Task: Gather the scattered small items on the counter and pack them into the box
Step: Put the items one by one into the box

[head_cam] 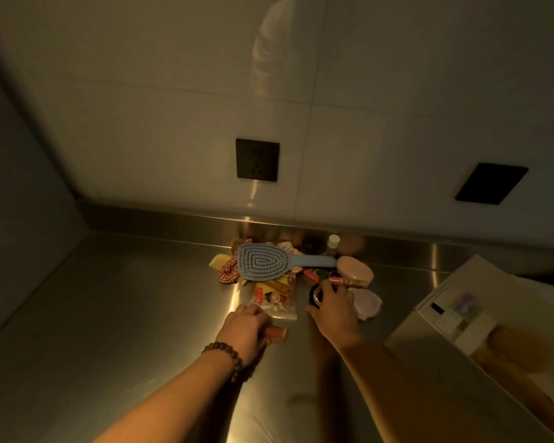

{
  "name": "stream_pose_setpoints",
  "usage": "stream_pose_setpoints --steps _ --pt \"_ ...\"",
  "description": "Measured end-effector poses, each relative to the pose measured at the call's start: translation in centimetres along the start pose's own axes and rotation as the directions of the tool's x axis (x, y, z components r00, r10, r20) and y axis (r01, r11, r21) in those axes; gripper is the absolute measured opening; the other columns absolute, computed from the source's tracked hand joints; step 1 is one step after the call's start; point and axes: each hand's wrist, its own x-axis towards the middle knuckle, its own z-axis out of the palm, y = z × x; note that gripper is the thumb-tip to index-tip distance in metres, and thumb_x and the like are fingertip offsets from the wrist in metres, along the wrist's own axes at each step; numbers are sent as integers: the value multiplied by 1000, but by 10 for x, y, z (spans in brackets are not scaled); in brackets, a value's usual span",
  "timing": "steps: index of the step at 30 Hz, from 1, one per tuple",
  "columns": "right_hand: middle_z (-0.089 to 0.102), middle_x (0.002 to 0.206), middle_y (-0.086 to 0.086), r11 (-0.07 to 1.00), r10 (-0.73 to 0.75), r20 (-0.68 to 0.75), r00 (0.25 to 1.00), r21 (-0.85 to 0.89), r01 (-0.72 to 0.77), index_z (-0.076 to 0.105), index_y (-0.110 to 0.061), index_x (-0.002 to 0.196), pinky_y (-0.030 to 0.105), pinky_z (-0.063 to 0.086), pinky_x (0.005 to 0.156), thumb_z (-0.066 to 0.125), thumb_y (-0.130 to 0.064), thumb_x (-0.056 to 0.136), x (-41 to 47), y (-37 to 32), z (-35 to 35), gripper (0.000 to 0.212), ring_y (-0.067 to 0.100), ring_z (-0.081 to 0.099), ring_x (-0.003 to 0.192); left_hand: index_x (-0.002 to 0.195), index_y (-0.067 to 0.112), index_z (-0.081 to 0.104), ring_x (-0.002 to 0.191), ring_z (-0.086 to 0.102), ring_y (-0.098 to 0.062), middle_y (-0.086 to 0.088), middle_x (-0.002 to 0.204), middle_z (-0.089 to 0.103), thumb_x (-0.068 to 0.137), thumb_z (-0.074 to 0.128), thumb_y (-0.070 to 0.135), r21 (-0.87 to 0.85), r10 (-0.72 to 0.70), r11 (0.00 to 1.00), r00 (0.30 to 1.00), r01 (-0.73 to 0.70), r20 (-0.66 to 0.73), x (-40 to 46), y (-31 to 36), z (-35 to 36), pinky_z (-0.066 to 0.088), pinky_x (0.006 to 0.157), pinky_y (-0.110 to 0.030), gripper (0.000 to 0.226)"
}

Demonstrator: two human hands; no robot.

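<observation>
The left hand (245, 327) gripped a small pink tube (277, 334), light and stiff; the right hand (331, 306) curled around a black round jar (315, 297), probably smooth and slippery. The other items lay at twelve o'clock from the hands, the open box (429, 318) at three o'clock.

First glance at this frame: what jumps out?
The blue paddle hairbrush lies on top of a heap of small items at the back of the steel counter. In front of it, the left hand grips a small pinkish cylinder, and the right hand holds a round black compact. An open white box sits at the right, with some items already inside.
</observation>
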Motion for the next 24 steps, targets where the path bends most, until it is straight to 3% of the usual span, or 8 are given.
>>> stream_pose_setpoints --steps 4,8,13,17,21,24 --pt "45 136 10 999 -44 -90 995 6 44 40 -22 135 39 37 105 63 -42 84 -7 3 0 59 29 37 127 110 33 57 101 47 -13 9 109 52 81 61 42 -54 -33 998 999 31 -36 3 4 0 42 89 -30 31" --pt "44 136 5 982 -51 -125 991 176 73 43 -24 131 39 37 107 64 -43 82 -30 5 -15 56 26 35 128 104 33 56 87 51 -7 13 99 50 82 59 42 -172 -110 981 990 94 -90 9 20 -13 47 78 -26 24" --pt "48 128 -3 936 -130 -286 949 281 213 46 -29 123 36 42 99 68 -44 77 -54 8 -80 53 18 39 122 99 25 57 86 52 -13 6 97 52 82 63 38 -218 -87 975 969 35 -233 26 61 -45 49 76 -32 22" --pt "52 120 3 911 -120 -447 887 305 277 51 -21 119 32 45 89 72 -39 75 -60 44 -155 53 20 45 112 98 21 58 82 50 -11 5 93 53 83 63 35 -245 -12 967 950 -68 -311 37 116 -67 46 72 -28 21" --pt "52 122 6 945 12 -464 886 295 142 50 -18 122 34 45 92 74 -35 75 -62 114 -206 55 23 48 113 93 21 57 73 45 -7 7 85 48 83 64 34 -201 113 960 925 -195 -363 47 169 -82 29 60 -18 17" --pt "57 121 7 964 128 -416 900 267 -14 51 -17 123 42 46 95 74 -35 75 -64 172 -218 56 25 50 115 93 22 57 77 48 -11 7 85 47 83 65 34 -215 170 942 917 -259 -360 55 201 -80 31 62 -22 18"
